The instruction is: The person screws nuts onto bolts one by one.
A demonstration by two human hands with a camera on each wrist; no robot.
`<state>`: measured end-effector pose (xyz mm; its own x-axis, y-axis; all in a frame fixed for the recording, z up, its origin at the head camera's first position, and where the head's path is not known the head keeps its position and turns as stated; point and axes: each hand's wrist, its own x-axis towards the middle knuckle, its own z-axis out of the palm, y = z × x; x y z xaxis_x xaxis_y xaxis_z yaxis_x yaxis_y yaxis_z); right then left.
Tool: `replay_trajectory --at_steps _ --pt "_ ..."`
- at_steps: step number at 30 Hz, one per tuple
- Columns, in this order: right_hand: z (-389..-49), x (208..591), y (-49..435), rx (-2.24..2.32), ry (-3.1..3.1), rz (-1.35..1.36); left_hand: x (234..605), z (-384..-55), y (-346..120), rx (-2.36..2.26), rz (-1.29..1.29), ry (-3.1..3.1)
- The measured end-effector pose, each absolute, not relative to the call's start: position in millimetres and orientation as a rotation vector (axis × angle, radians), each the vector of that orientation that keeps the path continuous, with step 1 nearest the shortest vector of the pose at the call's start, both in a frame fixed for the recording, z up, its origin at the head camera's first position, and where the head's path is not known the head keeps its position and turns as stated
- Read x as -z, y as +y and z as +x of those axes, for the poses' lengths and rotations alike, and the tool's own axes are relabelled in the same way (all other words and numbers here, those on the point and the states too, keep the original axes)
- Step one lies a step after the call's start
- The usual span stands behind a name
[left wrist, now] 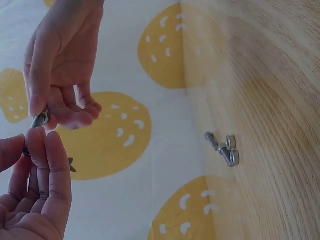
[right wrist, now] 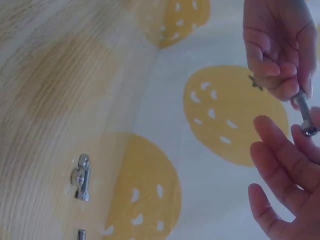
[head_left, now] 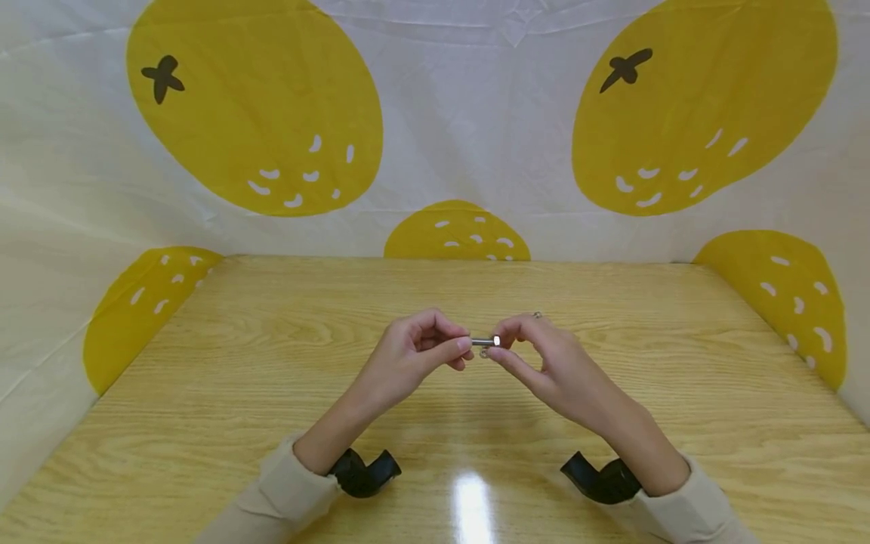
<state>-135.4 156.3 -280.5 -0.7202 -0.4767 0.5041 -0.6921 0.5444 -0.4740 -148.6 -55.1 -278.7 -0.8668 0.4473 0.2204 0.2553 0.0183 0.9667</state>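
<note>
Slender metal bolt (head_left: 483,342), wood-grained table (head_left: 272,378)

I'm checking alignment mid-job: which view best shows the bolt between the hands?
The right wrist view: the bolt appears largest and clearest there. The head view shows it small and side-on; the left wrist view shows only a short stretch, partly hidden.
</note>
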Motion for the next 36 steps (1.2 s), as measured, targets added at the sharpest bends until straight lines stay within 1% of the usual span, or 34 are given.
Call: replay_trajectory --at_steps 11,19,30,36 --pt "-134.4 277.3 157.1 -1.054 -2.643 0.849 278.8 -147.2 -54.7 -1.955 0.746 2.161" --pt "-137.1 281.4 158.4 -1.01 -2.41 1.0 279.7 -147.9 -55.3 -1.961 0.763 2.138" --pt "-135.7 279.7 157.4 -1.016 -2.553 0.854 278.8 -146.7 -54.5 -1.957 0.748 2.13" --pt "-137.3 281.2 158.8 -0.994 -2.389 0.961 278.4 -147.3 -55.7 -1.953 0.741 2.138"
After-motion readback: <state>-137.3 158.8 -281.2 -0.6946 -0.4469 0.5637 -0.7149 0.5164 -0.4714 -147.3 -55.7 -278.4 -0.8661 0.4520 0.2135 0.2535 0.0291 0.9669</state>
